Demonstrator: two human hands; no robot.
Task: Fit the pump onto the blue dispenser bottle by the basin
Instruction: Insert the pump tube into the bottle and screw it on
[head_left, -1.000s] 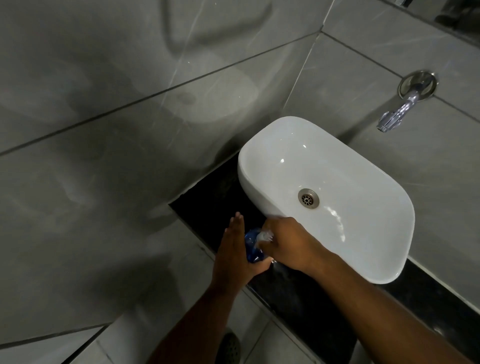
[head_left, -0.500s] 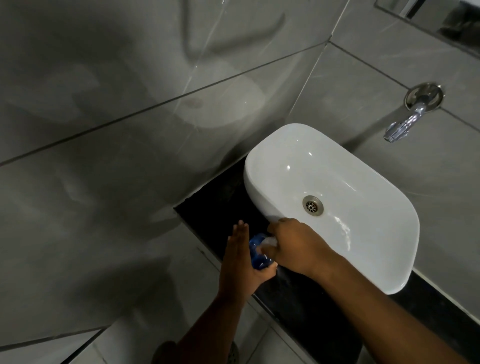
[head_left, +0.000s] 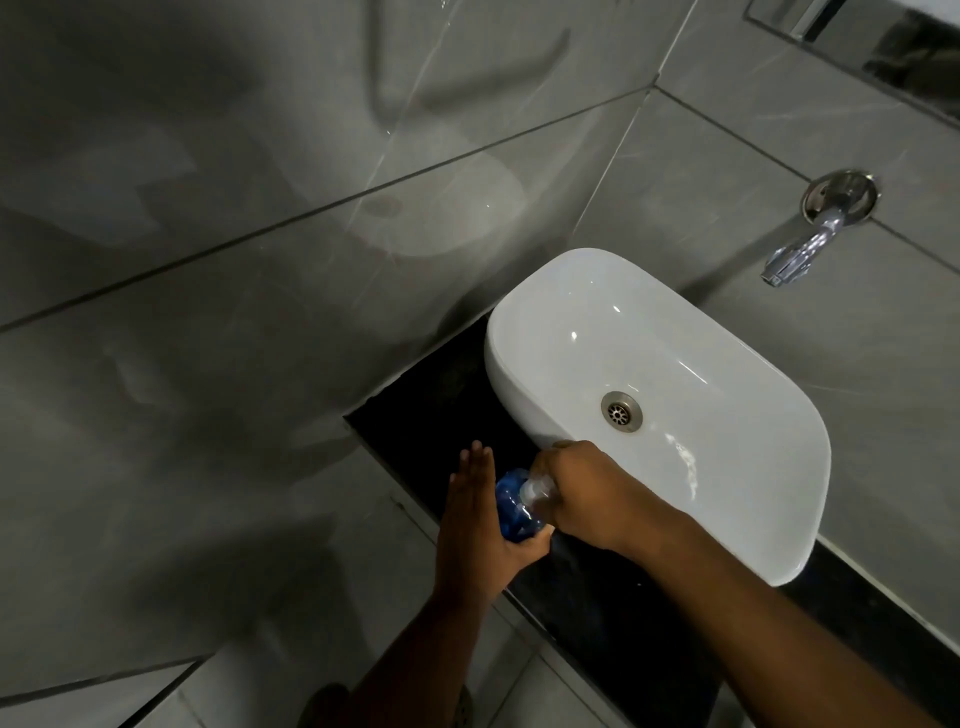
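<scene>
The blue dispenser bottle (head_left: 511, 506) stands on the black counter (head_left: 447, 395) just left of the white basin (head_left: 524, 384). My left hand (head_left: 480, 525) lies flat against the bottle's left side, fingers straight and pointing away from me, palm cupping its base. My right hand (head_left: 587, 493) is closed over the bottle's top, gripping the whitish pump (head_left: 535, 488), of which only a small pale part shows between the fingers. How far the pump sits on the neck is hidden by my fingers.
A chrome tap (head_left: 810, 239) juts from the grey tiled wall above the basin's far right. The basin drain (head_left: 621, 410) is bare. Grey tiled walls (head_left: 260, 312) close in on the left and behind. The counter's front edge runs just under my forearms.
My hands and the bottle stay together by the basin; the camera view has drifted, so everything sits slightly lower and further right. My right hand has turned a little on the pump.
</scene>
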